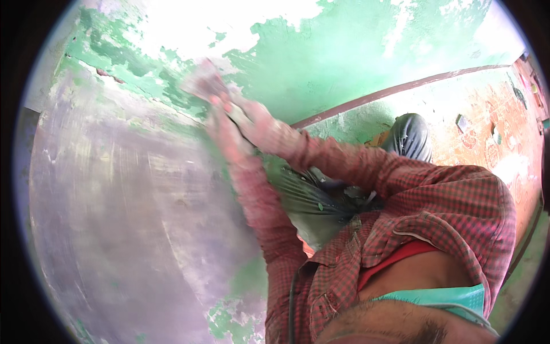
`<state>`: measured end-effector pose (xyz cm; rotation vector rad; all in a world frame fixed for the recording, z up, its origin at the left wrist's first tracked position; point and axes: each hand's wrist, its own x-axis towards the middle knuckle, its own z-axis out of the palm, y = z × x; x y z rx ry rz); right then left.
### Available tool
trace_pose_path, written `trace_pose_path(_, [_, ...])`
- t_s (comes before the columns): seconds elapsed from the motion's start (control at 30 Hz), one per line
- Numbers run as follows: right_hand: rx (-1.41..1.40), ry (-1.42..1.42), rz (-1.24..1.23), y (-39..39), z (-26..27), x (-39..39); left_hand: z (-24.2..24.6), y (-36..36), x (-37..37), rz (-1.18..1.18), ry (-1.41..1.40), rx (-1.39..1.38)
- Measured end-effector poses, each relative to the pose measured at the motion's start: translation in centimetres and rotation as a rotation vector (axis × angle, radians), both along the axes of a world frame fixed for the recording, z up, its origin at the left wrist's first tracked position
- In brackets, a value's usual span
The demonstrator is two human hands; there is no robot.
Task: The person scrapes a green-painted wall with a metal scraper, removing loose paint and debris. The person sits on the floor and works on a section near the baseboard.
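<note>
A broad-bladed scraper (203, 81) lies against the wall in the upper middle of the view, blurred by motion. My left hand (228, 134) and my right hand (257, 124) are close together behind the blade, both closed around its handle, which their fingers mostly hide. Dust whitens both hands and cuffs. Around the blade the green paint (300, 64) is ragged, with pale bare patches beside it. Just left of the blade, a cracked seam (142, 92) separates the green area from a greyish scraped wall surface (124, 206).
A dark reddish band (386, 92) crosses the wall low down. The orange patterned floor (468, 159) on the right bears paint flakes and small chips. My bent knee (412, 133) is close to the wall. Small items lie at the far right rim, too small to name.
</note>
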<state>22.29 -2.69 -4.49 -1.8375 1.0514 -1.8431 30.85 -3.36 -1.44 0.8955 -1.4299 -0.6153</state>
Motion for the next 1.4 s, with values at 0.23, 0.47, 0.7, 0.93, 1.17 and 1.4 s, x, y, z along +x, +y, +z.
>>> trace_pose_path(0.23, [0.526,-0.116,0.163,2.9,4.1,-1.5,-0.4,0.5,-1.5,-0.008,0.258,0.246])
trace_pose_path(0.47, [0.162,-0.220,0.214,-0.1,2.7,-1.6,2.4,0.6,-2.4,-0.158,0.181,0.193])
trace_pose_path(0.7, [0.227,-0.330,0.165,1.6,-2.1,-0.6,-3.8,2.2,-3.8,-0.034,0.467,0.475])
trace_pose_path(0.93, [0.182,-0.281,0.212,-0.8,3.4,-1.7,3.8,-1.7,-2.1,-0.044,0.114,0.087])
trace_pose_path(1.17, [0.144,-0.332,0.109,1.7,-0.1,-3.2,-1.0,1.6,-6.0,-0.073,0.306,0.283])
trace_pose_path(1.4, [0.124,-0.358,0.186,1.7,3.8,-5.7,2.2,0.6,-6.6,-0.181,0.280,0.233])
